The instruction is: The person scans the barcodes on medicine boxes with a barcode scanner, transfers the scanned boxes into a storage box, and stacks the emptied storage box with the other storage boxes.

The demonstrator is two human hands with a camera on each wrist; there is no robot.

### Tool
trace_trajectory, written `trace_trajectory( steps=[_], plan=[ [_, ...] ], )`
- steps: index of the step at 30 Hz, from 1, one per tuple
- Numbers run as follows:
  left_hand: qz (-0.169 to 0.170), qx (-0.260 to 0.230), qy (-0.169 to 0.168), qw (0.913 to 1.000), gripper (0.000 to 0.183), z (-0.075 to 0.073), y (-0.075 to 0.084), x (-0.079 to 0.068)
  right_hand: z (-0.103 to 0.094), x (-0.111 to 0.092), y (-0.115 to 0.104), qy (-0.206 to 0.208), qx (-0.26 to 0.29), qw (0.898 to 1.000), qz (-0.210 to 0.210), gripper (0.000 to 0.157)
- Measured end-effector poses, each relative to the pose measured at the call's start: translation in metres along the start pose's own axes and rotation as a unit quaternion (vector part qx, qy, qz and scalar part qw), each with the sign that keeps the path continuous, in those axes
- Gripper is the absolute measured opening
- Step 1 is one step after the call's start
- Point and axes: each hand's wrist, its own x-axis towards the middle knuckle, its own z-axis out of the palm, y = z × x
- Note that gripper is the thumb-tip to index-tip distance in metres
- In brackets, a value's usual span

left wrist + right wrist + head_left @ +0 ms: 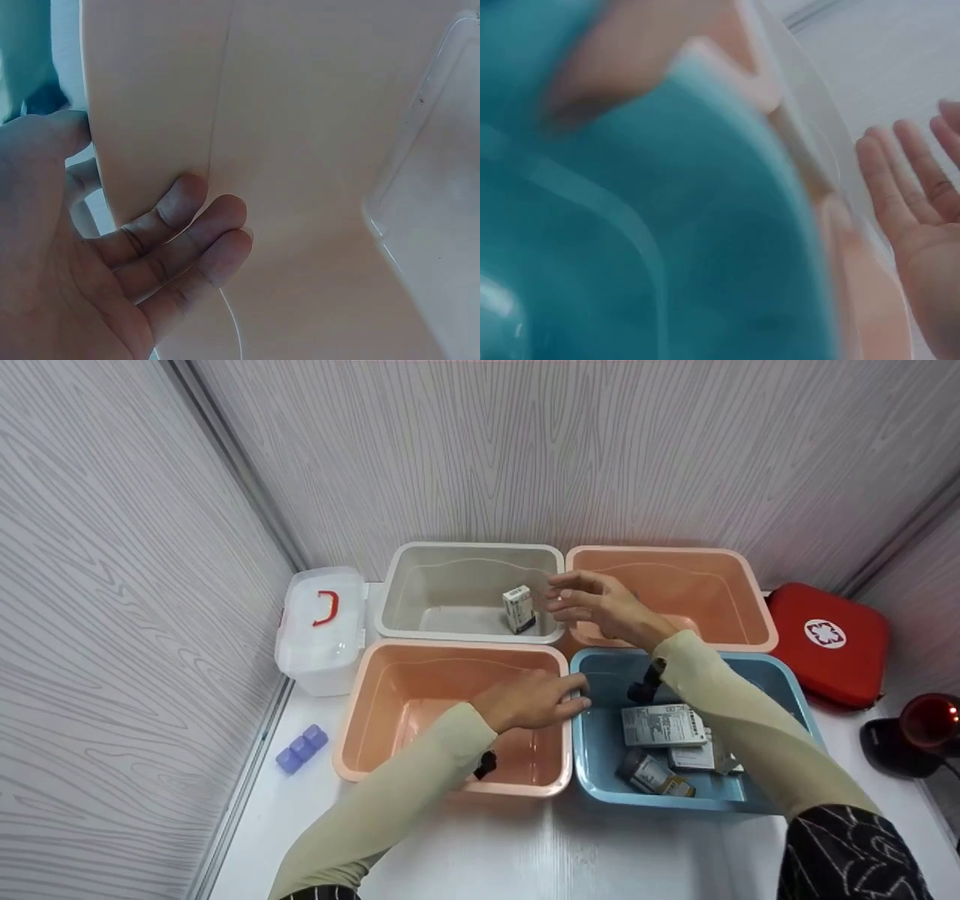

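In the head view, my left hand (531, 701) rests at the right rim of the front-left peach bin (375, 675). The left wrist view shows three loosely bent fingers (217, 214) inside its wall, with the thumb at the rim and another finger outside. My right hand (600, 606) hovers over the meeting rims of the two rear bins, fingers spread, nothing in them. Just left of its fingertips, a small white medicine box (519, 609) stands tilted in the grey bin (442, 585). Below my right forearm, the blue bin (600, 772) contains medicine boxes (660, 725) and a dark bottle (654, 772).
Behind the blue bin is another peach bin (720, 577). A clear lidded box (319, 652) with a red handle stands left, with a purple pill case (301, 748) nearer the front. At right are a red first-aid case (832, 660) and a dark red-topped device (900, 746).
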Motion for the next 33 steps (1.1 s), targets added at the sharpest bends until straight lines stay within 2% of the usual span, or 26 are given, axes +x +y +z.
trace_trajectory(
  steps=[3,7,9,12,14,18,20,22,23,25,27,29,30,33],
  plan=[
    [0.005,0.003,0.005,1.0000,0.034,0.001,0.001,0.000,-0.012,-0.031,0.000,-0.026,-0.010,1.000,0.005,0.043],
    [0.008,0.004,0.011,0.9999,0.035,0.002,0.001,0.000,-0.030,-0.070,0.001,-0.091,-0.056,0.994,0.033,0.045],
    [0.009,0.003,0.012,0.9999,0.035,0.003,0.001,-0.001,-0.037,-0.087,0.002,-0.122,-0.076,0.988,0.056,0.045],
    [0.009,-0.004,0.010,0.9999,0.035,0.002,0.001,-0.002,-0.044,-0.107,0.006,-0.148,-0.142,0.974,0.097,0.044],
    [0.007,-0.011,0.007,0.9999,0.036,0.002,0.001,-0.002,-0.047,-0.118,0.013,-0.159,-0.207,0.958,0.123,0.045],
    [0.004,-0.022,0.002,0.9998,0.036,0.002,0.001,-0.002,-0.048,-0.132,0.029,-0.193,-0.336,0.904,0.180,0.051],
    [0.002,-0.025,0.001,0.9997,0.036,0.003,0.001,-0.002,-0.048,-0.137,0.037,-0.213,-0.373,0.878,0.210,0.054],
    [0.001,-0.028,0.000,0.9996,0.036,0.003,0.002,-0.002,-0.049,-0.142,0.043,-0.229,-0.397,0.857,0.235,0.056],
    [0.001,-0.029,-0.001,0.9996,0.036,0.004,0.002,-0.002,-0.049,-0.144,0.046,-0.230,-0.406,0.850,0.243,0.056],
    [-0.001,-0.032,-0.001,0.9995,0.035,0.005,0.003,-0.001,-0.049,-0.147,0.050,-0.229,-0.415,0.844,0.252,0.059],
    [-0.002,-0.036,-0.001,0.9993,0.035,0.006,0.003,-0.001,-0.047,-0.150,0.054,-0.221,-0.431,0.839,0.248,0.063],
    [0.000,-0.039,-0.001,0.9992,0.035,0.006,0.002,-0.001,-0.042,-0.154,0.057,-0.208,-0.462,0.830,0.235,0.065],
    [0.001,-0.040,-0.001,0.9992,0.035,0.006,0.001,-0.001,-0.039,-0.155,0.058,-0.202,-0.482,0.821,0.230,0.067],
    [0.008,-0.035,0.003,0.9994,0.035,0.005,0.000,-0.001,-0.031,-0.158,0.062,-0.187,-0.550,0.787,0.207,0.072]
  ],
)
